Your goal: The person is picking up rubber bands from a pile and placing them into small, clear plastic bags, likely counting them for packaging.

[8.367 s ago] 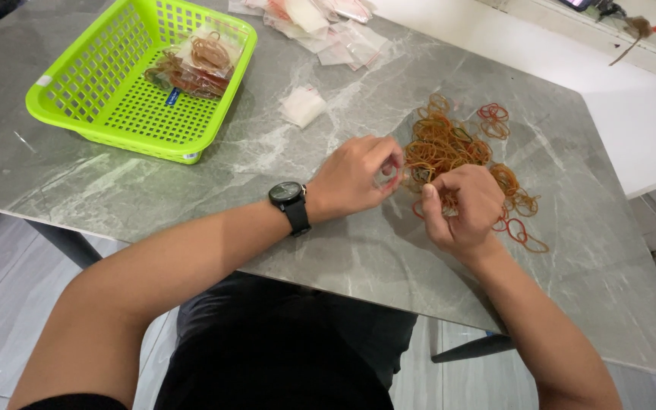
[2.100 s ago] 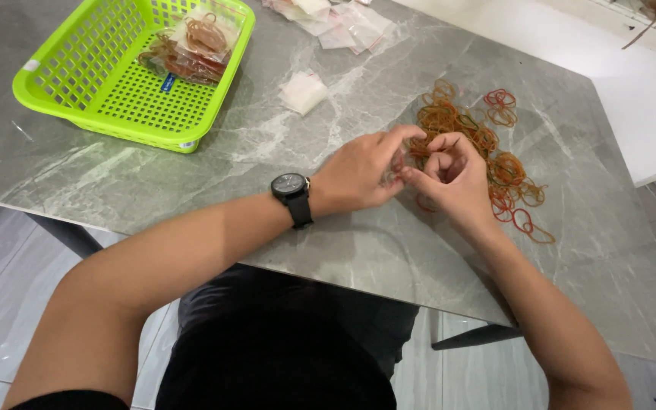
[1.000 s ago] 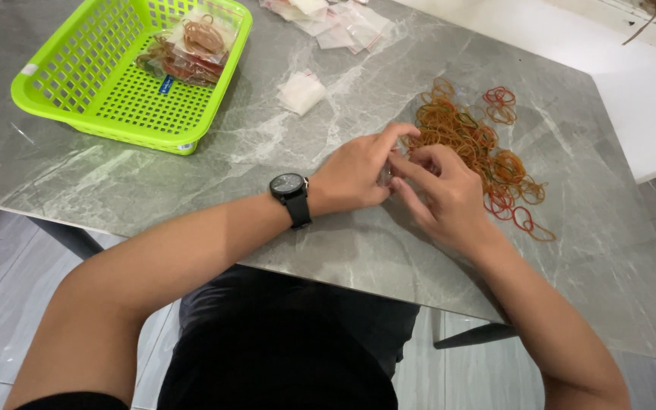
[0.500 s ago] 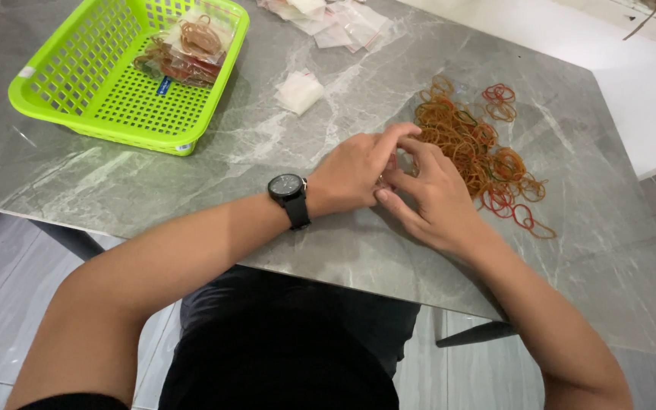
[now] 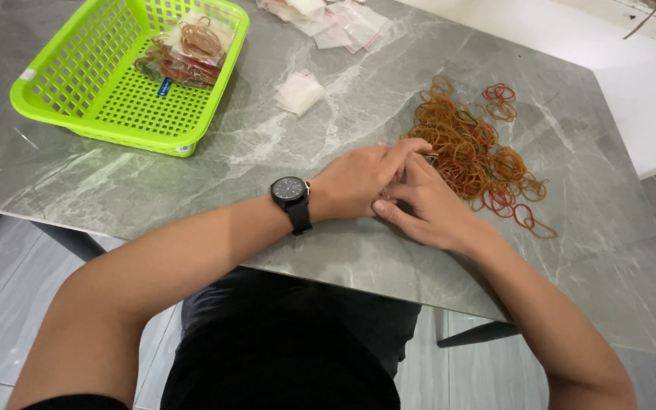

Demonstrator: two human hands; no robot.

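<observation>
My left hand (image 5: 358, 178), with a black watch (image 5: 291, 199) on its wrist, and my right hand (image 5: 438, 209) are pressed together on the grey marble table (image 5: 328, 144). They rest at the near-left edge of a loose pile of brown and red rubber bands (image 5: 472, 144). The fingers of both hands pinch something small, mostly hidden. Only a sliver of clear plastic (image 5: 386, 197) shows between them. My left fingertips reach over the right ones toward the pile.
A lime-green plastic basket (image 5: 77, 83) at the far left holds clear bags filled with rubber bands (image 5: 184, 49). One small empty clear bag (image 5: 299, 93) lies mid-table. A stack of such bags (image 5: 328, 15) sits at the far edge. The table edge runs just below my forearms.
My hands have come down from working above the pile to rest on the table, closing tighter together at its near-left edge. The pile and basket have not moved.
</observation>
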